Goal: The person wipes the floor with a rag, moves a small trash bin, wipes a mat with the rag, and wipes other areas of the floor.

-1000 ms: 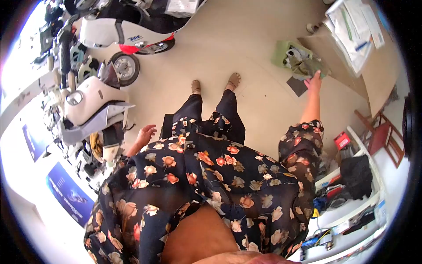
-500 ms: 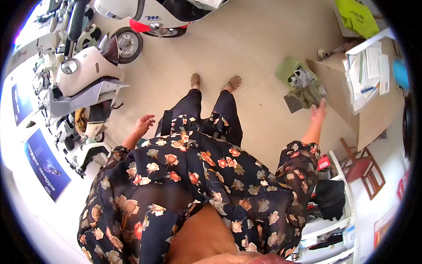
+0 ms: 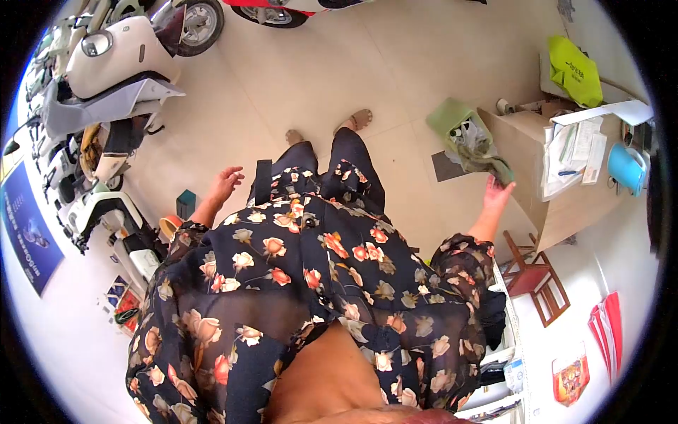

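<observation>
My right hand (image 3: 498, 192) is closed on one end of an olive-green cloth (image 3: 500, 169). The cloth stretches from my fingers up to a light green bin (image 3: 450, 118), where its other end lies over the contents. Inside the bin are white and grey crumpled things (image 3: 470, 134) that I cannot make out singly. A dark grey flat square (image 3: 447, 166) lies on the floor beside the bin. On the other side, my left hand (image 3: 227, 182) hangs in the air with fingers loosely apart and nothing in it.
White scooters (image 3: 116, 60) line the left side. At right stands a cardboard box (image 3: 519, 152) with papers (image 3: 583, 145) on top, near a blue bucket (image 3: 627, 169). A wooden chair (image 3: 533, 275) and a white shelf (image 3: 510, 304) are at lower right.
My right hand has come to hold the cloth's end, now drawn out from the bin towards me. The view has shifted, so the scooters sit higher and further left. My left hand stays empty.
</observation>
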Demonstrator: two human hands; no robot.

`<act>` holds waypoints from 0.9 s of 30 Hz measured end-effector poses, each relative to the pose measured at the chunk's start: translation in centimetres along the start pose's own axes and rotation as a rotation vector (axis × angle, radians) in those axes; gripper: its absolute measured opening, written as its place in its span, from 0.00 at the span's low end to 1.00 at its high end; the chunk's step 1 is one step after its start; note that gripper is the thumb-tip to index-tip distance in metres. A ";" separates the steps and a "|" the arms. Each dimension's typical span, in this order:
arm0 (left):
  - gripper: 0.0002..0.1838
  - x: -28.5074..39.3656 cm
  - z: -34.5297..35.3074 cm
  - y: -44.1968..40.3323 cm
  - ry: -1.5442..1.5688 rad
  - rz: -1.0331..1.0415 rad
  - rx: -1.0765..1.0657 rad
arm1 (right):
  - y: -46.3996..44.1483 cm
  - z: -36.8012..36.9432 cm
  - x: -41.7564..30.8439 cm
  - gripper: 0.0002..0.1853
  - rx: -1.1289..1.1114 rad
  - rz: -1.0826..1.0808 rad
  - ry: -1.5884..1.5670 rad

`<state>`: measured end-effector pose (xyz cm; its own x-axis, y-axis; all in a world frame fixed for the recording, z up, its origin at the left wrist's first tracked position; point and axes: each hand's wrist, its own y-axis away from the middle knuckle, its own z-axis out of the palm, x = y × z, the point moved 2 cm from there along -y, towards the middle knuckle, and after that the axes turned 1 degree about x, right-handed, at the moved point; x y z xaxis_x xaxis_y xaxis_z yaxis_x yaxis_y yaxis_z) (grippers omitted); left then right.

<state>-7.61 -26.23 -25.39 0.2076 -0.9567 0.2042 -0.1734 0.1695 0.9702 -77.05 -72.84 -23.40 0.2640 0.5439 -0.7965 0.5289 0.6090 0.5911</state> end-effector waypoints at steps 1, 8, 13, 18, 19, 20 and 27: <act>0.19 0.3 0.2 0.0 -0.008 -0.004 0.016 | -0.1 -0.4 0.5 0.31 0.001 0.030 0.341; 0.19 1.0 0.3 -2.1 0.041 -0.022 0.075 | 2.4 3.9 4.2 0.26 0.139 0.009 0.446; 0.20 1.5 -0.5 -2.7 0.021 -0.009 0.150 | 2.9 8.0 9.4 0.23 -0.097 -0.047 0.796; 0.19 5.7 -1.1 -3.3 -0.032 0.099 0.138 | 10.0 17.3 12.4 0.22 -0.513 -0.217 0.907; 0.19 6.8 -0.9 -3.5 -0.044 0.114 0.118 | 10.8 18.7 13.2 0.21 -0.588 -0.227 0.939; 0.19 8.4 -0.4 -3.3 -0.053 0.145 0.112 | 11.5 20.2 14.0 0.21 -0.663 -0.237 0.970; 0.24 16.2 3.2 -3.1 -0.086 0.444 -0.028 | 28.3 33.7 13.8 0.14 -1.003 0.045 0.418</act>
<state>-6.79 -42.99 -25.53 0.0379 -0.8061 0.5906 -0.2011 0.5728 0.7947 -31.20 -67.56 -21.91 -0.1287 0.6153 -0.7777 -0.4236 0.6750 0.6041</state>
